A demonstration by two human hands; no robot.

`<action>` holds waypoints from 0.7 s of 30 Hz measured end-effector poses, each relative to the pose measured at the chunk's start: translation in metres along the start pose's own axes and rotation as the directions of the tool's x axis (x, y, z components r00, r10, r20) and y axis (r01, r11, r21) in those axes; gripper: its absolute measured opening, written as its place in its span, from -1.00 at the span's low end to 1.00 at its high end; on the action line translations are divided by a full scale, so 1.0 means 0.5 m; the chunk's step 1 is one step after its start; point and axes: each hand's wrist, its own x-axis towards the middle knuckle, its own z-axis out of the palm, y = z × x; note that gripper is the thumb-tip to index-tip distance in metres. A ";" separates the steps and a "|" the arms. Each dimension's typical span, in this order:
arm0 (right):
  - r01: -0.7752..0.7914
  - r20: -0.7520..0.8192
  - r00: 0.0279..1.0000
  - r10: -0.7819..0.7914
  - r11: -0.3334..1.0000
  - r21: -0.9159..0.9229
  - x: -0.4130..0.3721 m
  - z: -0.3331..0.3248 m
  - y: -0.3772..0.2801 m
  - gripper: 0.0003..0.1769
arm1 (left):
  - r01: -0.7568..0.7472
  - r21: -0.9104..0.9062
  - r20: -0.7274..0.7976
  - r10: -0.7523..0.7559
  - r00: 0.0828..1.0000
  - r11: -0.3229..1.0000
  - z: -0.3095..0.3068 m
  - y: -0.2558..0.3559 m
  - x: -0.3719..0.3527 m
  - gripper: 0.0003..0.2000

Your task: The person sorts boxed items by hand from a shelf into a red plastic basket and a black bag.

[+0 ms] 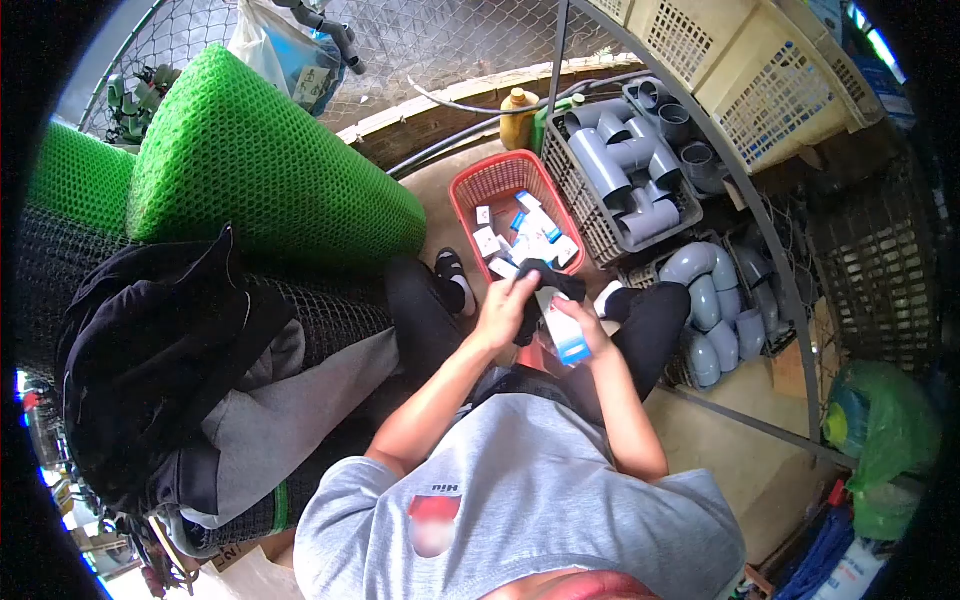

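1. Small white-and-blue rectangular carton, apparently cardboard [570, 345]: positioned in front of the torso, just beyond the lap, tilted, with its blue end toward the near side.
2. Right hand [592, 330]: fingers wrapped around the carton from the right side.
3. Left hand [508, 305]: gripping a crumpled piece of black cloth [553, 278], which extends across the far end of the carton. Contact between cloth and carton cannot be confirmed.
4. Handling, carton: judged light and fairly stiff, with thin walls that may dent. Hold by opposite long sides, with moderate pressure. Contents are not visible.
5. Handling, cloth: judged soft, limp and light. Pinch a gathered fold.
6. Red perforated plastic basket [498, 175]: on the floor at the far side of the hands, holding loose white-and-blue small cartons [535, 230].
7. Right of the basket: grey slatted plastic crate [592, 232] containing grey plastic pipe fittings [598, 165].
8. Left of the basket: large roll of bright green plastic mesh [270, 160].
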 end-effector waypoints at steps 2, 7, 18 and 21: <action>-0.074 0.098 0.994 0.050 0.964 0.256 -0.006 0.000 0.017 -0.49 | 0.174 -0.228 -0.011 -0.181 0.983 0.958 -0.065 -0.027 0.013 -0.64; -0.206 -0.060 0.978 0.202 0.977 -0.059 -0.024 -0.038 -0.010 -0.57 | 0.044 0.202 0.053 -0.056 0.997 0.978 -0.104 -0.017 0.002 -0.63; -0.086 -0.500 0.864 0.061 0.996 -0.028 0.015 -0.129 -0.001 -0.06 | 0.681 -0.185 -0.130 -0.705 0.697 0.708 -0.226 -0.348 0.151 -0.28; -0.040 -0.501 0.865 0.019 0.999 -0.031 -0.035 -0.149 -0.014 -0.17 | 0.619 -0.064 -0.268 -0.611 0.745 0.783 -0.312 -0.559 0.253 -0.41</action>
